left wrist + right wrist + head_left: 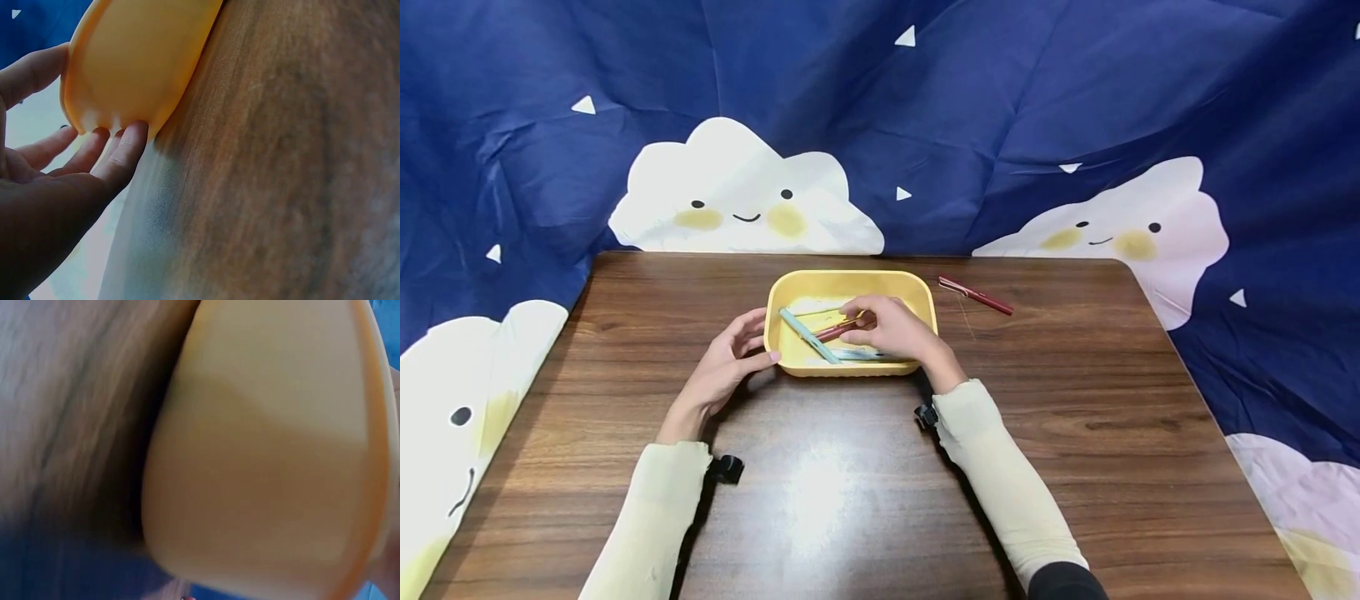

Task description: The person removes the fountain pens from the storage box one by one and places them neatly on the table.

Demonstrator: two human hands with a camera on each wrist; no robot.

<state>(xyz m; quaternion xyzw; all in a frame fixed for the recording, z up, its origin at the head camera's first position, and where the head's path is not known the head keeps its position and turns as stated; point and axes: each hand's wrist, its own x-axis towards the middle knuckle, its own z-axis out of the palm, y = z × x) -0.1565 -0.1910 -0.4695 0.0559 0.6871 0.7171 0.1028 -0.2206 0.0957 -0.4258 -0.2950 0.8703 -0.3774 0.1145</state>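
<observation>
Pinching red pen [835, 332] | right grip [900, 330] hiding its end | left grip [718, 368] holding yellow bin [850, 370]

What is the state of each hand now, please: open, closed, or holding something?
Left hand: holding one end of the yellow bin.
Right hand: at a red pen inside; a grip cannot be told.

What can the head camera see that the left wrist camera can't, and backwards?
Only the head view shows the right hand, a mint pen inside the yellow tub and a red pen on the table.

Only the left wrist view shows the outside of the tub's end, where the left hand's fingertips touch.

Both show the tub, left hand, table and blue cloth.
</observation>
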